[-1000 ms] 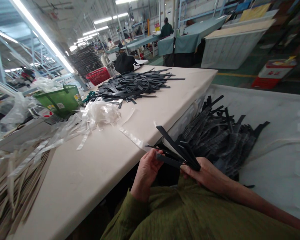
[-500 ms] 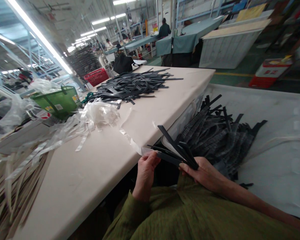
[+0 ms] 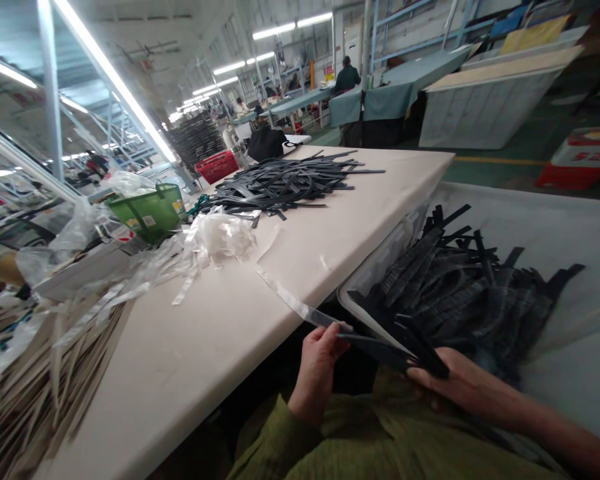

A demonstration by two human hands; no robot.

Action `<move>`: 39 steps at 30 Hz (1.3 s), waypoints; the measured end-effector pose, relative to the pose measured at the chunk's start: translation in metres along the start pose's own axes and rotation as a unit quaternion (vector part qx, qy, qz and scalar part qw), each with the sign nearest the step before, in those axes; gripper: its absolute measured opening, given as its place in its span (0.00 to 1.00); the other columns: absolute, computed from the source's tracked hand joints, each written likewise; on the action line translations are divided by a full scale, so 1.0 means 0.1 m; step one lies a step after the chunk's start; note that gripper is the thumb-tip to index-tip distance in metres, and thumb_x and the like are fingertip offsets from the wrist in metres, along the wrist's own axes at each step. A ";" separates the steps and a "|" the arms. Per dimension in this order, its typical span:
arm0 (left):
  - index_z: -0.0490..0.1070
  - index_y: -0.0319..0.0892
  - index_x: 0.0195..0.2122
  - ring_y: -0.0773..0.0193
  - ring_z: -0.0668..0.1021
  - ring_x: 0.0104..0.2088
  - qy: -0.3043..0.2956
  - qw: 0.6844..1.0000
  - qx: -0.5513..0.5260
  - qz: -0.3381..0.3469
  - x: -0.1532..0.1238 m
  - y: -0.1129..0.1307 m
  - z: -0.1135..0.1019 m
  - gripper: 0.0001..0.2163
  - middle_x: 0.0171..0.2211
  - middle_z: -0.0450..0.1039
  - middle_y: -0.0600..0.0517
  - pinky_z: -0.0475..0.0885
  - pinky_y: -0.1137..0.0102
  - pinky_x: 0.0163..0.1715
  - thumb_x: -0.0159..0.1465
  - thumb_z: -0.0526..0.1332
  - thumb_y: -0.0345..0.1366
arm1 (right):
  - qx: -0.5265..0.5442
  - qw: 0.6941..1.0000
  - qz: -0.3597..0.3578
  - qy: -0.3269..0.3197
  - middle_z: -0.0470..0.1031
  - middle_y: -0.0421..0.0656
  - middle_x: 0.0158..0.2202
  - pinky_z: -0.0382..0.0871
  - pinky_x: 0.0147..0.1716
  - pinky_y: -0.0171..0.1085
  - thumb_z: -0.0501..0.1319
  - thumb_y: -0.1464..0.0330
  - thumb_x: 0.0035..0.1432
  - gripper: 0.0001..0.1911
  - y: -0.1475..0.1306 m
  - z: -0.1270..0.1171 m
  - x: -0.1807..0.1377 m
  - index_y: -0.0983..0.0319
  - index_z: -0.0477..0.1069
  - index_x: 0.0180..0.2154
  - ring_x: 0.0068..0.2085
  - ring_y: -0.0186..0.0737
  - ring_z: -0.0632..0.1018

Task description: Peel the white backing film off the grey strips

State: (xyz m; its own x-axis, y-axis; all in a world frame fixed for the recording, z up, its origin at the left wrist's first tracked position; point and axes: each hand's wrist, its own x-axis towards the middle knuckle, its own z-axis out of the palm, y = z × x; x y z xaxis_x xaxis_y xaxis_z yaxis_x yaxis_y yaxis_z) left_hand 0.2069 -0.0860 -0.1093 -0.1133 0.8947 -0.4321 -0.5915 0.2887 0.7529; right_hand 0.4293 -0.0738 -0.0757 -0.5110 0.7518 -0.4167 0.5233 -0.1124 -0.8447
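Note:
My left hand (image 3: 319, 370) is closed, pinching a clear plastic strip (image 3: 293, 301) where it meets the end of a dark strip (image 3: 375, 348). The clear strip runs from there up onto the pale table (image 3: 215, 333). My right hand (image 3: 463, 383) is wrapped around the dark strip's other end and a small bunch of dark strips (image 3: 423, 343), which fan out towards the bin. Both hands are just off the table's edge, in front of the green garment. Below the bunch, some fingers of my right hand are hidden.
A heap of dark strips (image 3: 285, 183) lies at the table's far end. Crumpled clear plastic (image 3: 220, 233), a green bag (image 3: 153, 210) and brown strips (image 3: 80, 373) are on the left. To the right, a white bin (image 3: 545, 223) holds more dark strips (image 3: 465, 293).
The whole view has shifted, so everything sits further right and lower. My hands have drawn slightly apart, and a longer stretch of the clear strip shows beside my left hand.

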 end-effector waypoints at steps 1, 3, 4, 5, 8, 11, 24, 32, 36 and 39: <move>0.81 0.36 0.32 0.65 0.78 0.32 -0.019 1.000 0.013 -0.010 -0.02 -0.06 0.03 0.21 0.31 0.80 0.47 0.72 0.71 0.36 0.46 0.77 0.49 | 0.003 1.000 0.000 0.008 0.76 0.44 0.23 0.69 0.24 0.37 0.58 0.49 0.58 0.23 0.04 0.01 -0.01 0.61 0.71 0.24 0.24 0.43 0.77; 0.81 0.35 0.32 0.64 0.77 0.30 -0.077 0.996 0.040 -0.031 -0.05 -0.18 0.11 0.20 0.30 0.80 0.46 0.71 0.70 0.36 0.49 0.76 0.49 | 0.011 0.999 -0.019 0.026 0.76 0.44 0.23 0.69 0.25 0.37 0.57 0.48 0.59 0.25 0.03 0.06 0.03 0.61 0.70 0.24 0.24 0.42 0.76; 0.81 0.34 0.32 0.64 0.77 0.30 -0.108 0.992 0.050 -0.036 -0.07 -0.23 0.16 0.20 0.30 0.79 0.46 0.71 0.69 0.36 0.51 0.75 0.49 | 0.012 0.999 -0.035 0.036 0.75 0.43 0.23 0.69 0.25 0.37 0.56 0.47 0.60 0.25 0.00 0.09 0.06 0.61 0.70 0.24 0.25 0.42 0.76; 0.81 0.33 0.33 0.63 0.77 0.30 -0.133 0.989 0.057 -0.037 -0.07 -0.25 0.20 0.20 0.30 0.79 0.45 0.71 0.68 0.36 0.52 0.73 0.49 | 0.011 0.998 -0.051 0.046 0.75 0.43 0.23 0.69 0.25 0.37 0.55 0.47 0.60 0.25 -0.03 0.11 0.09 0.61 0.70 0.25 0.25 0.42 0.76; 0.81 0.33 0.33 0.62 0.77 0.32 -0.130 0.990 0.054 -0.011 0.01 -0.19 0.24 0.19 0.32 0.79 0.45 0.71 0.68 0.38 0.54 0.73 0.48 | 0.005 0.997 -0.058 0.053 0.76 0.44 0.24 0.70 0.27 0.37 0.55 0.48 0.61 0.25 -0.03 0.07 0.10 0.62 0.73 0.27 0.27 0.44 0.78; 0.81 0.34 0.33 0.62 0.78 0.35 -0.086 0.995 0.040 0.011 0.14 -0.05 0.20 0.19 0.35 0.80 0.44 0.71 0.69 0.41 0.53 0.74 0.48 | -0.023 0.999 -0.029 0.029 0.79 0.45 0.25 0.71 0.29 0.37 0.56 0.48 0.62 0.26 0.19 -0.02 -0.05 0.62 0.76 0.27 0.28 0.45 0.79; 0.82 0.34 0.33 0.61 0.77 0.33 -0.098 0.993 0.058 0.023 0.14 -0.08 0.31 0.20 0.33 0.80 0.44 0.70 0.68 0.40 0.51 0.74 0.49 | 0.032 0.998 -0.025 0.045 0.79 0.46 0.23 0.72 0.27 0.36 0.57 0.40 0.56 0.32 0.15 -0.01 -0.09 0.62 0.77 0.25 0.26 0.44 0.79; 0.82 0.32 0.34 0.63 0.77 0.29 -0.170 0.983 0.052 -0.037 0.03 -0.34 0.34 0.18 0.30 0.79 0.44 0.71 0.69 0.37 0.54 0.73 0.46 | 0.031 0.997 -0.014 0.076 0.76 0.45 0.20 0.71 0.26 0.36 0.57 0.40 0.56 0.32 0.19 0.07 -0.03 0.61 0.73 0.21 0.25 0.45 0.78; 0.82 0.33 0.32 0.61 0.77 0.32 -0.125 0.991 0.038 -0.002 0.05 -0.34 0.31 0.20 0.31 0.79 0.44 0.71 0.68 0.38 0.51 0.74 0.49 | 0.027 0.997 -0.046 0.052 0.79 0.45 0.25 0.72 0.30 0.36 0.56 0.43 0.60 0.30 0.25 0.05 0.01 0.62 0.77 0.26 0.28 0.45 0.80; 0.81 0.34 0.31 0.62 0.76 0.32 -0.053 0.998 0.031 0.012 0.13 -0.26 0.24 0.21 0.31 0.79 0.45 0.71 0.69 0.37 0.48 0.76 0.50 | 0.015 0.999 -0.019 0.029 0.80 0.47 0.25 0.72 0.28 0.35 0.54 0.42 0.60 0.32 0.52 0.05 -0.12 0.62 0.78 0.27 0.28 0.45 0.80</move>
State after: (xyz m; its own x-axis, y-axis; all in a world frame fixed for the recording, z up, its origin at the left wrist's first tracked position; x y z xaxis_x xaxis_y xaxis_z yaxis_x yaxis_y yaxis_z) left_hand 0.2401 -0.0742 -0.1226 -0.0394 0.9319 -0.3604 -0.5382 0.2842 0.7935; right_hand 0.4585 -0.0918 -0.1163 -0.4900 0.7920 -0.3642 0.4828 -0.1013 -0.8698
